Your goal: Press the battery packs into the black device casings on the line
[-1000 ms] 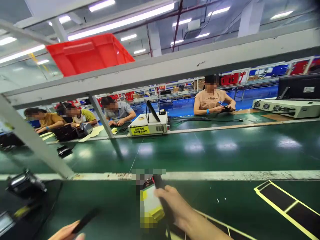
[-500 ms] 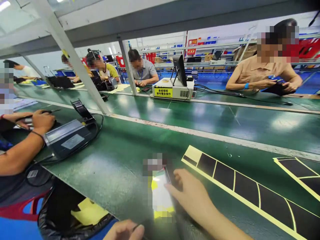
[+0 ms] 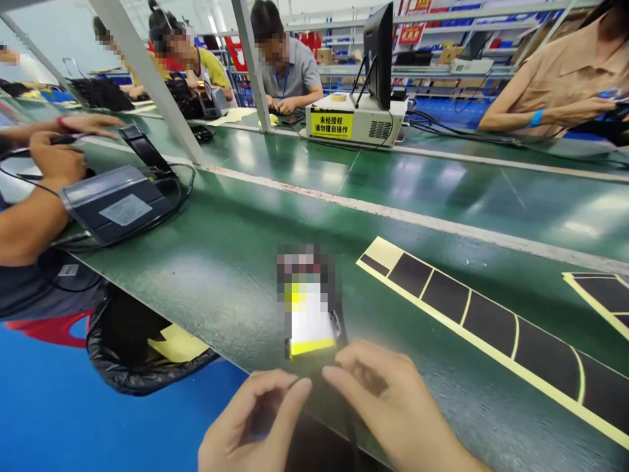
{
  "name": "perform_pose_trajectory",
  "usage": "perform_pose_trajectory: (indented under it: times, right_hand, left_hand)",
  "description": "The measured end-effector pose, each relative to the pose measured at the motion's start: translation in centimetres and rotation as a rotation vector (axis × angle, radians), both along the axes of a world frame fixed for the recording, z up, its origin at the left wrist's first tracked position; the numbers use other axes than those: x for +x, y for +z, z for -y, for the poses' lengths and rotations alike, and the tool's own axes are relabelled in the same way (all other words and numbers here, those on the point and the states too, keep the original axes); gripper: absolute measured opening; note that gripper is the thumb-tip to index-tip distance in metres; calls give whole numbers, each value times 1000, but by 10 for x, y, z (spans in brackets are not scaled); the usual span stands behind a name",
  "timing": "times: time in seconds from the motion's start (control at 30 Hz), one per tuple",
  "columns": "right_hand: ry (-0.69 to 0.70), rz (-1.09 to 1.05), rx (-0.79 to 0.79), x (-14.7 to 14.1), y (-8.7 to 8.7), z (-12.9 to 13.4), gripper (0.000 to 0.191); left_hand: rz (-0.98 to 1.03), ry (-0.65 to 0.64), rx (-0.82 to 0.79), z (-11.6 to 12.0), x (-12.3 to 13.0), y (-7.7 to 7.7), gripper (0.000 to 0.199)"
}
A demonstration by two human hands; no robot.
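Observation:
My left hand (image 3: 253, 423) is closed at the front edge of the bench, thumb and forefinger pinching a thin dark piece (image 3: 293, 381) that barely shows. Close beside it, my right hand (image 3: 393, 396) has its fingers curled toward the thumb; whatever lies between them is hidden. Just beyond both hands rests a flat device with a silver-white panel (image 3: 312, 321) and yellow bands, in a dark surround. Its far end is blurred out. To the right lies a pale yellow backing sheet (image 3: 381, 249) bearing a row of black adhesive pieces (image 3: 445, 295).
Another such sheet (image 3: 597, 298) lies at the right edge. On the left, a co-worker's hand (image 3: 56, 160) is near a black box (image 3: 115, 203) with cables. A black-lined bin (image 3: 122, 367) with yellow scraps stands below the bench edge. People work across the bench beside a monitor (image 3: 378, 56).
My right hand has drawn back from the device's side toward my left hand, and the two are now close together. The camera view has tilted downward.

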State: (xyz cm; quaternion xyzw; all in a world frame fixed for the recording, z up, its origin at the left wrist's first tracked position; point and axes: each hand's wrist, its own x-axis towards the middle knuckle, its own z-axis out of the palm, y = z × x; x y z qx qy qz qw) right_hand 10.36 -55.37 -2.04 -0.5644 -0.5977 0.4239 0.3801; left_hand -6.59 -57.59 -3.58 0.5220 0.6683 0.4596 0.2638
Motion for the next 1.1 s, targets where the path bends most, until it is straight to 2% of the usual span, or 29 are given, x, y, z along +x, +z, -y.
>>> perform_pose_trajectory:
  times: [0.13, 0.2, 0.3, 0.47, 0.63, 0.7, 0.8, 0.9, 1.0, 1.1]
  right_hand:
    - [-44, 101, 202, -2, -2, -1, 26]
    - [-55, 159, 246, -3, -6, -2, 27]
    - [-66, 230, 310, -6, -12, -2, 28]
    - [-99, 332, 433, -9, -16, -2, 26]
    - [-153, 636, 632, -2, -17, -4, 34]
    - [-195, 701, 574, 3, -17, -8, 44]
    - [-221, 646, 356, 11, -16, -15, 50]
    - [-184, 579, 195, 19, -14, -20, 47]
    - [-175, 527, 131, 32, -8, -20, 41]
    - [-268, 445, 173, 37, 3, -20, 33]
  left_hand:
    - [-99, -27, 140, -9, 7, 1, 12]
    - [-152, -54, 248, -13, 10, 0, 6]
    - [-205, -95, 348, -16, 12, -2, 9]
    - [-268, -99, 411, -16, 13, -2, 13]
    - [-431, -140, 426, -21, 7, -1, 16]
    - [-516, -156, 428, -25, 3, -1, 16]
    - [-653, -133, 391, -30, -5, 1, 26]
    - [-711, -43, 228, -36, -19, 3, 43]
    - [-600, -10, 14, -47, -43, 10, 57]
    - [-423, 43, -91, -80, -65, 23, 55]
